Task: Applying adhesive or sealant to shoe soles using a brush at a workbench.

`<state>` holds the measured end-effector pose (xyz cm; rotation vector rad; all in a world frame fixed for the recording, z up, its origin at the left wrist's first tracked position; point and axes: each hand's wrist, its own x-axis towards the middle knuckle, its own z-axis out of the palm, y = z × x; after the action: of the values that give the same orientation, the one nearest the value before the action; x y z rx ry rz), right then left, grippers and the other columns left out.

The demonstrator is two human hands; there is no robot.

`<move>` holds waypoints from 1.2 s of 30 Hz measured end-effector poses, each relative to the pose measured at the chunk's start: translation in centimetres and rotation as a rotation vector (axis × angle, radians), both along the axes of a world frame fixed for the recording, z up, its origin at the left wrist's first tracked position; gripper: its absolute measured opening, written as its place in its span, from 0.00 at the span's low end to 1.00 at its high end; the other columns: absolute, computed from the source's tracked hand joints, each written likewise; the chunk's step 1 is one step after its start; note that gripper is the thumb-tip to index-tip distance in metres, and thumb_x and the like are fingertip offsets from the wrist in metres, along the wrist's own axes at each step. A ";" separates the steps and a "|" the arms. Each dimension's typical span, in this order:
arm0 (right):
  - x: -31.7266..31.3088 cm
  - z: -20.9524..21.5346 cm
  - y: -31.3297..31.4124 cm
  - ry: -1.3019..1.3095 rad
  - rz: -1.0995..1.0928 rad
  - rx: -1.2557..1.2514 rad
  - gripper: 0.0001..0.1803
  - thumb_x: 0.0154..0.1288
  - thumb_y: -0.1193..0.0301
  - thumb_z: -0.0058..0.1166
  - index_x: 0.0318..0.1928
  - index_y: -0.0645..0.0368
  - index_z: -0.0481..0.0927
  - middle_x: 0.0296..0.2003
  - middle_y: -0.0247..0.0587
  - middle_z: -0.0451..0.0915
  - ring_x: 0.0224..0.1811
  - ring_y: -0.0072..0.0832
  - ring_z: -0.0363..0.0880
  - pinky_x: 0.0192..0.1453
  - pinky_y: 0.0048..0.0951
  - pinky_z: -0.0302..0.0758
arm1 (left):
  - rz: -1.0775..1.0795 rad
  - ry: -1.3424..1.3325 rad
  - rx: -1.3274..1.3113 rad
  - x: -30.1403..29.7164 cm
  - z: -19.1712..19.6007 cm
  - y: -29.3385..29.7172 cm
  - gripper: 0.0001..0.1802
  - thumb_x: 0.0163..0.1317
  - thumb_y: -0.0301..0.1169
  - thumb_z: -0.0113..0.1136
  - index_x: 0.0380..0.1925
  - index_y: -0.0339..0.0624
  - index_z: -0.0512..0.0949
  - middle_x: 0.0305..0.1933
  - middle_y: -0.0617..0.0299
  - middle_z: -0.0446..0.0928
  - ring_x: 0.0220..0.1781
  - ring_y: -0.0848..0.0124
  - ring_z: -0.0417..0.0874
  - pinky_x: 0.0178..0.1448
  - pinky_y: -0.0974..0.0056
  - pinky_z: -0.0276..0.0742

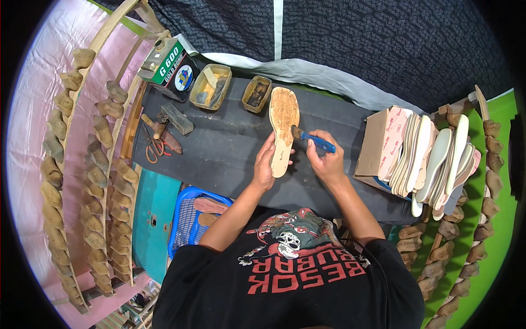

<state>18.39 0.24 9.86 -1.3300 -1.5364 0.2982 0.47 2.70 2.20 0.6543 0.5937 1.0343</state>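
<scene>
My left hand point(265, 165) is closed around the heel end of a shoe insole point(284, 112), holding it up over the dark work table. The insole's upper part looks brown and coated, while the heel end is pale and bare. In my right hand point(330, 162) is a brush with a blue handle point(322, 143). Its dark tip touches the insole's right edge near the middle. Beyond the insole stand a small rectangular tub point(256, 94) with dark residue inside and a larger yellowish tub point(223, 98) holding flat pieces.
A metal can point(169, 68) stands at the far left, near orange-handled scissors point(156, 149), a hammer point(155, 126) and a grey block point(177, 119). Stacked insoles point(408, 156) and a cardboard box point(373, 143) fill the right end. A blue basket point(183, 211) sits below; racks of shoe lasts point(52, 171) flank both sides.
</scene>
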 end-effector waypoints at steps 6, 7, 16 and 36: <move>-2.1 0.5 -1.8 -0.017 0.177 0.003 0.11 0.61 0.80 0.61 0.45 0.65 0.79 0.37 0.50 0.83 0.37 0.44 0.85 0.43 0.39 0.81 | 0.091 -0.043 -0.047 0.0 -0.4 0.2 0.33 0.77 0.36 0.39 0.79 0.39 0.51 0.70 0.50 0.72 0.60 0.60 0.83 0.51 0.57 0.87; -2.1 0.3 -1.8 -0.011 0.164 -0.001 0.12 0.61 0.80 0.61 0.45 0.65 0.79 0.38 0.50 0.83 0.37 0.44 0.85 0.43 0.38 0.81 | 0.066 -0.019 -0.029 0.0 -0.1 0.2 0.34 0.76 0.36 0.38 0.79 0.39 0.51 0.71 0.51 0.71 0.61 0.61 0.82 0.52 0.57 0.87; -2.6 1.0 -1.7 -0.006 0.196 -0.004 0.11 0.62 0.80 0.63 0.45 0.66 0.78 0.38 0.50 0.83 0.38 0.44 0.85 0.44 0.38 0.81 | 0.052 -0.065 -0.028 0.4 -0.7 -0.6 0.34 0.75 0.33 0.35 0.79 0.37 0.51 0.75 0.52 0.66 0.71 0.62 0.73 0.68 0.57 0.78; -2.3 1.3 -1.4 0.002 0.204 -0.036 0.09 0.65 0.79 0.60 0.45 0.65 0.80 0.38 0.49 0.83 0.38 0.40 0.85 0.44 0.35 0.80 | -0.025 0.030 0.044 -0.9 -1.0 -0.7 0.35 0.75 0.35 0.36 0.80 0.39 0.48 0.74 0.51 0.68 0.65 0.62 0.79 0.56 0.58 0.85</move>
<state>16.11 -1.17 11.21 -1.2016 -1.6746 0.4567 -0.42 1.96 1.24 0.7148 0.5887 1.0179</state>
